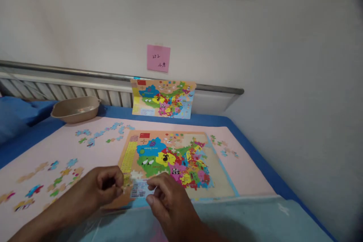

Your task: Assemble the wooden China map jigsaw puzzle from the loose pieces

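Observation:
A partly assembled map jigsaw puzzle lies in its tray, with bare backing showing at the right side and lower right. Over its lower left corner, my left hand is closed in a pinch on a small pale puzzle piece, mostly hidden at the fingertips. My right hand hovers by the printed text panel at the puzzle's bottom edge. Its fingers are curled, with a gap between thumb and forefinger and nothing visible between them.
Loose pieces lie in groups left of the tray, behind it and to its right. A tan plastic basin stands at the back left. A printed map picture leans upright against the wall rail. Light blue cloth covers the near edge.

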Available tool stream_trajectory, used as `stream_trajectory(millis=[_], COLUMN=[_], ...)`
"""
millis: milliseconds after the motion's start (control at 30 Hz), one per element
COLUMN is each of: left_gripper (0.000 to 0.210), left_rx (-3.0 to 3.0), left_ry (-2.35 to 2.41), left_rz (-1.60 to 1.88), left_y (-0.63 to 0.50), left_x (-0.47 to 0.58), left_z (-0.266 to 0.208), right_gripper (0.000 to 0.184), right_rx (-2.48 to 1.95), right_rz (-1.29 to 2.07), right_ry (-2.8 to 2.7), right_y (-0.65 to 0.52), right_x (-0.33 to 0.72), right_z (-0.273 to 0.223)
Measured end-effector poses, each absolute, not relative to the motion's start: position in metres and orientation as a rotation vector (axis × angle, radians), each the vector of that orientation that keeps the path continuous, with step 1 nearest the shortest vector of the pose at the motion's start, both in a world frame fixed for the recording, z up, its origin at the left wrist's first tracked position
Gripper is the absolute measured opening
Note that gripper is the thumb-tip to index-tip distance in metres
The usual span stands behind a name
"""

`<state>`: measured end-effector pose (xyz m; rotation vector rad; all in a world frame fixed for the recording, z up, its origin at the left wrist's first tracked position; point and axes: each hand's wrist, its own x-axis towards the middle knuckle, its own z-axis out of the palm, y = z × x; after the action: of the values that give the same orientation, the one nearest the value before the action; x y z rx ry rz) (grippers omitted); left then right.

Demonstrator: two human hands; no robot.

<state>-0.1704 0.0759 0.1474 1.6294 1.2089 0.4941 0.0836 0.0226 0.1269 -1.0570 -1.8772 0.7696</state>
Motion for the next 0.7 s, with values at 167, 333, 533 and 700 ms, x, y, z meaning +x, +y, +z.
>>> stream_trajectory(millis=[167, 333, 533, 700], left_gripper=[0.024, 0.026, 0.027, 0.033], left_rx=[1.595, 1.479, 1.451, 1.438], left_ry=[1.161, 1.142, 1.187, 1.186], left_rz=[0.400, 0.452, 0.512, 0.514], left_y=[0.054, 0.056, 0.058, 0.060], left_x=[-0.123, -0.117, -0.120, -0.128], left_z=[0.155, 0.129, 0.113, 0.105], right_gripper=[0.011, 0.009, 0.006, 0.014], right_rx=[-0.990, -1.053, -1.108, -1.072], right_rz=[1.062, 1.136, 1.197, 1.349], right_ry=[-1.710, -1.623, -1.505, -1.335], right_y=[0.022, 0.024, 0.027, 0.030], right_x=[0.077, 0.082, 0.088, 0.090], right_z=[0.126, 0.115, 0.101, 0.092])
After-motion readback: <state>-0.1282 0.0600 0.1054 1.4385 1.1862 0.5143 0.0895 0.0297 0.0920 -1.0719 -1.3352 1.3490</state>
